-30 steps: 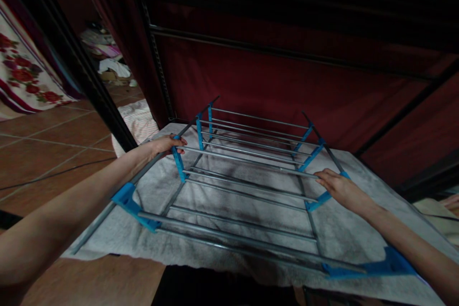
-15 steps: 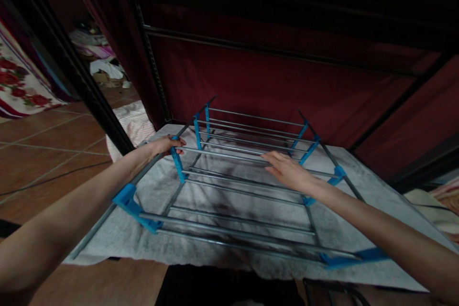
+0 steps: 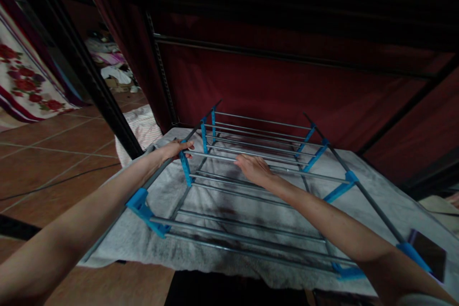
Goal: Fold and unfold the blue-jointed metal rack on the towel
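Observation:
A rack of grey metal rods (image 3: 236, 238) with blue plastic brackets (image 3: 147, 213) lies on its side across a grey cloth-covered bed (image 3: 229, 208). My left hand (image 3: 179, 149) is closed round a blue bracket at the left side pole, its thumb on top by the end of a cross rod. My right hand (image 3: 254, 169) has its fingers curled over that same cross rod (image 3: 308, 173), left of its middle. Its fingertips are partly hidden. The rod's far end meets a blue bracket (image 3: 351, 178) on the right side pole.
A dark flat device (image 3: 426, 253) lies at the bed's right edge. Black metal posts (image 3: 107, 110) and a dark red curtain (image 3: 258, 91) frame the bed. At left are a striped cloth (image 3: 141, 126), a tiled floor (image 3: 60, 146) and a cable (image 3: 60, 180).
My right hand has slid left along the cross rod, its fingers now curled where they were straighter. My left hand stays on its bracket. The view has shifted slightly.

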Demonstrator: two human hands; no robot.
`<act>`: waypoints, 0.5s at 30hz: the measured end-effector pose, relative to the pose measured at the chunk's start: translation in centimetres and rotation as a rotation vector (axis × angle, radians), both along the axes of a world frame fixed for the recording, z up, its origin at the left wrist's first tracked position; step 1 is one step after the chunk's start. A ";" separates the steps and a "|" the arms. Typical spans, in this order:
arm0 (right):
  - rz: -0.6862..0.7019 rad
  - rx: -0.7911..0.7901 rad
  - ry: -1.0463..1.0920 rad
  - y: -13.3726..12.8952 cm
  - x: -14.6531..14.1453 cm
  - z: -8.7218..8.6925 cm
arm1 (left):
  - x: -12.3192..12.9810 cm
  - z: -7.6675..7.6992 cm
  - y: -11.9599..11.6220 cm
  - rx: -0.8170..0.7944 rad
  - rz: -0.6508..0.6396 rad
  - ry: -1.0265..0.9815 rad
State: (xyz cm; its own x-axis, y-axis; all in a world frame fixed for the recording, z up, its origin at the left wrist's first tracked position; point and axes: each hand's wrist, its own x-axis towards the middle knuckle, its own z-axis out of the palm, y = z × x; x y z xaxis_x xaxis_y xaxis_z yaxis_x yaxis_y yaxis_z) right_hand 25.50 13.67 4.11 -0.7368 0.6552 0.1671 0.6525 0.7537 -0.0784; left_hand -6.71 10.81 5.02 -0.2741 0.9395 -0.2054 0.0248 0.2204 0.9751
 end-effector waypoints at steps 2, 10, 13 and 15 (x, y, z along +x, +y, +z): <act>-0.010 0.012 -0.010 -0.1 0.0 0.0 | 0.0 -0.1 0.0 0.002 -0.001 -0.002; -0.015 0.022 -0.045 -0.1 0.0 0.2 | -0.3 -0.4 0.3 -0.002 0.004 0.006; -0.009 0.017 -0.032 -0.2 0.0 0.3 | -0.3 -0.5 0.3 0.001 0.012 0.010; -0.011 0.010 -0.030 -0.2 0.0 0.3 | -0.3 -0.6 0.3 0.012 0.017 0.009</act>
